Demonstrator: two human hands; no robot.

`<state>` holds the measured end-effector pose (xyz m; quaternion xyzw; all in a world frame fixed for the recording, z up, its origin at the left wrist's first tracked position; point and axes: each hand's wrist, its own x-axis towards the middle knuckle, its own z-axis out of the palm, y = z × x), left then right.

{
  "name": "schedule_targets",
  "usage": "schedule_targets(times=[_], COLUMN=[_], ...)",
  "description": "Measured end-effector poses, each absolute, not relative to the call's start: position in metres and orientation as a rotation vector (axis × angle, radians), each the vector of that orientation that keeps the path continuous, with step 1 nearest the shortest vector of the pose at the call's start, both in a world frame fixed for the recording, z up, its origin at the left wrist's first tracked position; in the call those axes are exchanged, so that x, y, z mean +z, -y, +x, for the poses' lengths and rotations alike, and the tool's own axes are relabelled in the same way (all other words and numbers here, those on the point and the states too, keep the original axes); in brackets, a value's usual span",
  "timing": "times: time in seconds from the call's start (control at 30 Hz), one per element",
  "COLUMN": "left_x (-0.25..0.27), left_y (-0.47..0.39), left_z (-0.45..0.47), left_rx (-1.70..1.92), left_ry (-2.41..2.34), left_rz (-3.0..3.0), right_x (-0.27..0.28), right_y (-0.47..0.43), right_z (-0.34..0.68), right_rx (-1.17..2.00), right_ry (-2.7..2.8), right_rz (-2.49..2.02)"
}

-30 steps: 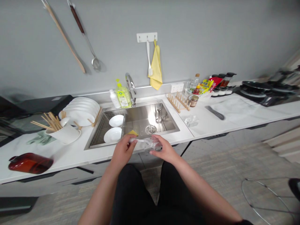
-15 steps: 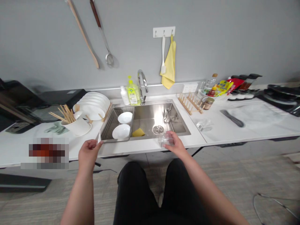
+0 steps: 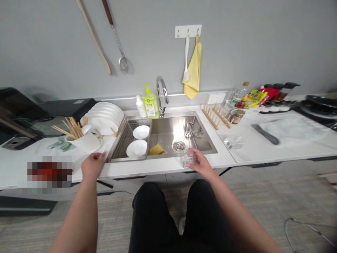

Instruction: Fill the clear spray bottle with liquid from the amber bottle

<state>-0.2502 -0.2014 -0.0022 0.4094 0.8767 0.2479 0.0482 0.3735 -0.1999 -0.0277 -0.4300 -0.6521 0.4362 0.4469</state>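
My right hand (image 3: 201, 164) grips a small clear container (image 3: 187, 159) between thumb and fingers, just above the front rim of the sink (image 3: 207, 135). My left hand (image 3: 92, 166) is closed with fingertips together over the counter, left of the sink; whatever it may hold is hidden. Close behind it stands a white holder (image 3: 85, 143) full of chopsticks (image 3: 73, 129) with a white spoon. Two white bowls (image 3: 137, 148) sit in the wire drain basket (image 3: 119, 147) at the sink's left side. A yellow sponge (image 3: 156, 149) lies beside the basket.
White plates (image 3: 102, 121) stand in a rack at the left. Soap bottles (image 3: 150, 105) and the faucet (image 3: 161, 95) are behind the sink. To the right are a wooden rack (image 3: 217, 116), a jar (image 3: 238, 116), clear plastic pieces (image 3: 233, 141) and a dark utensil (image 3: 264, 134).
My left hand has moved left, away from the basket's corner; the white item at its fingertips no longer shows. My right hand still holds the clear container in nearly the same place.
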Motion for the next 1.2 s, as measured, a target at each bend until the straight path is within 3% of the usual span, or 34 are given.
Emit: schedule_targets(times=[0.47, 0.7, 0.9, 1.2], left_x=[-0.006, -0.011, -0.008, 0.023], left_y=[0.206, 0.274, 0.345, 0.320], left_z=[-0.241, -0.212, -0.252, -0.327], left_rx=[0.959, 1.567, 1.941, 1.540], left_ry=[-2.745, -2.819, -2.962, -2.708], left_rz=[1.362, 1.316, 0.842, 0.559], right_x=[-0.028, -0.025, -0.025, -0.024], right_y=[0.201, 0.206, 0.203, 0.205], right_z=[0.371, 0.374, 0.377, 0.373], right_rx=[1.072, 1.081, 1.096, 1.079], right_ry=[1.618, 1.631, 1.654, 1.617], right_rz=[-1.062, -1.049, -1.055, -1.061])
